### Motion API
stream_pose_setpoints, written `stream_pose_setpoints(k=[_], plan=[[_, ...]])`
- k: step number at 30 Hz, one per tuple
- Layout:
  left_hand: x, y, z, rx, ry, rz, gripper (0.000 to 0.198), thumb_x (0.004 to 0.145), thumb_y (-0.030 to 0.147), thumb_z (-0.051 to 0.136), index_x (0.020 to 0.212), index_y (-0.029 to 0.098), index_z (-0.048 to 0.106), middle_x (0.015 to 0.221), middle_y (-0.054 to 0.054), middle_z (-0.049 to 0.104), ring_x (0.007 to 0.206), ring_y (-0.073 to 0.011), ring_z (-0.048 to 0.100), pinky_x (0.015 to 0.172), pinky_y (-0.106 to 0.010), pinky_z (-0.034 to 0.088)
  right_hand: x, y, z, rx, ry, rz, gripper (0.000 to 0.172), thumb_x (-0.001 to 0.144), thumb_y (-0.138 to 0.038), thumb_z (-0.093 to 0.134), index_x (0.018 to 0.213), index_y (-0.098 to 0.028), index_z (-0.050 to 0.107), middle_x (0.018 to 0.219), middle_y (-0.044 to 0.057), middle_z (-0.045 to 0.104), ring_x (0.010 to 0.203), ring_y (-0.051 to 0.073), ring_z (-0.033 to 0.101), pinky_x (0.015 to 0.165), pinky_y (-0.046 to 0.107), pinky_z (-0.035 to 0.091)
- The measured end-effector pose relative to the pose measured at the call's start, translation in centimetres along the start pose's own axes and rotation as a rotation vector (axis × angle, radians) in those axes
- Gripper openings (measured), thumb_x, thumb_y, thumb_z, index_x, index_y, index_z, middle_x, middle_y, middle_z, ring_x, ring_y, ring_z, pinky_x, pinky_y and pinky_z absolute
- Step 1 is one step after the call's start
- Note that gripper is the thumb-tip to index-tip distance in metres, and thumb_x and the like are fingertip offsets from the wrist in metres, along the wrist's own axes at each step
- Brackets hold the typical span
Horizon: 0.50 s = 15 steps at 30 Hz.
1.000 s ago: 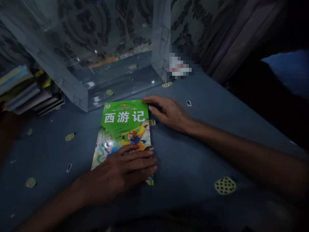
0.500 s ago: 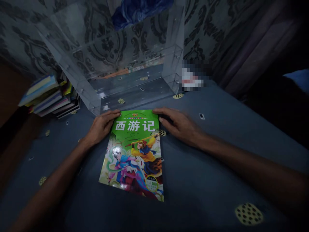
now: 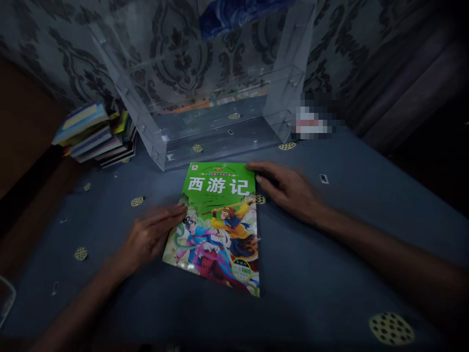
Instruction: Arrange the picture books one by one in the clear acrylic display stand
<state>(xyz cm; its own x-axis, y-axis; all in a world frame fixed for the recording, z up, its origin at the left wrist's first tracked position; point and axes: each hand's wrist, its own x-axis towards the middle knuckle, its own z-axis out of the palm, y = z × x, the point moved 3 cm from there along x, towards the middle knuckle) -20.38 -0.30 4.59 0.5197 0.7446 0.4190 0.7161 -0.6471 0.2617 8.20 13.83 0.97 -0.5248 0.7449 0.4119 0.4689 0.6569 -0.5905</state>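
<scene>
A thin picture book with a green cover and white Chinese title lies flat on a blue patterned cloth. My left hand rests at the book's left edge, fingers stretched toward the cover and touching it. My right hand lies at the book's upper right corner, fingers extended, fingertips on the edge. Neither hand lifts the book.
A clear acrylic shelf box stands just behind the book, against patterned wallpaper. A stack of books lies at the left. A dark curtain hangs at the right. A blurred small item sits beside the box.
My left hand went from lying on the lower cover to the top left corner, then down to the middle of the left edge. The view shifted; the right hand stayed at the upper right corner.
</scene>
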Motion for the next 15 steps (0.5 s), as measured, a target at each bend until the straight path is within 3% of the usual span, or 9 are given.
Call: stream_pose_setpoints(k=[7, 15], plan=[[-3.6, 3.4, -1.1, -0.017, -0.063, -0.046, 0.041, 0.101, 0.017, 0.041, 0.140, 0.022, 0.054, 0.126, -0.012, 0.068, 0.120, -0.0216, 0.064, 0.098, -0.037, 0.054, -0.1, 0.3, 0.3, -0.015, -0.002, 0.019, 0.035, 0.094, -0.026, 0.046, 0.126, -0.023, 0.060, 0.119, 0.009, 0.072, 0.105, 0.030, 0.069, 0.089, 0.049, 0.056], [-4.7, 4.8, -1.0, 0.011, -0.105, -0.044, 0.043, 0.103, 0.018, 0.036, 0.143, 0.022, 0.049, 0.128, -0.012, 0.067, 0.124, -0.0241, 0.060, 0.098, -0.041, 0.052, 0.0, -0.2, 0.1, -0.042, -0.009, 0.021, 0.036, 0.093, -0.024, 0.046, 0.125, -0.021, 0.062, 0.118, 0.009, 0.072, 0.105, 0.030, 0.068, 0.091, 0.049, 0.055]])
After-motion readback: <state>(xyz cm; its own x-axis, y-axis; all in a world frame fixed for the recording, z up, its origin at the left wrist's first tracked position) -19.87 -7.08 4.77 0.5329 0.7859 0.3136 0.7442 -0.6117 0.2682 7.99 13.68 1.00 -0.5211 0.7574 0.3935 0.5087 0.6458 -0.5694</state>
